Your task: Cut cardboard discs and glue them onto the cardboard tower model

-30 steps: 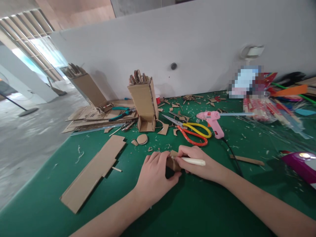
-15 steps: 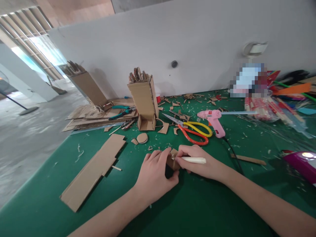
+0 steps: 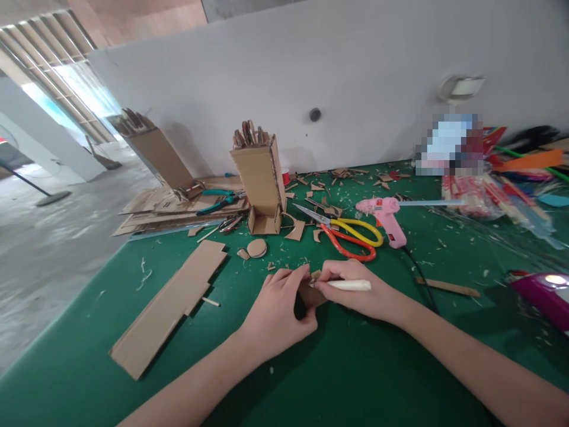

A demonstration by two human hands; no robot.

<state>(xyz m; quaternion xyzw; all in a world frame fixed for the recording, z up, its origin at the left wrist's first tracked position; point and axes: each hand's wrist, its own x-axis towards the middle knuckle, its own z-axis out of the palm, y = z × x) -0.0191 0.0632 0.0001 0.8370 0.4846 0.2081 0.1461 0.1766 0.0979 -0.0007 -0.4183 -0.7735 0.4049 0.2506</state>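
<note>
My left hand (image 3: 276, 313) holds a small piece of brown cardboard (image 3: 312, 295) on the green tabletop, fingers and thumb closed around its left side. Pinched in my right hand (image 3: 355, 302) is a white pen (image 3: 355, 285), its tip end at the cardboard and partly hidden by the fingers. Just beyond both hands lie scissors (image 3: 344, 233) with one yellow and one red handle. Cardboard discs (image 3: 256, 248) rest on the table past my left fingers.
A long cardboard strip (image 3: 166, 311) lies at left. Behind stand a cardboard holder (image 3: 256, 181) and a second, leaning one (image 3: 162, 157). Teal-handled pliers (image 3: 217, 203) sit near stacked cardboard. At right are a pink glue gun (image 3: 386, 216) with its cord and a purple object (image 3: 540, 299).
The small cardboard piece has turned and tilted slightly between my hands. My left thumb has shifted a little left; the pen stays at nearly the same spot.
</note>
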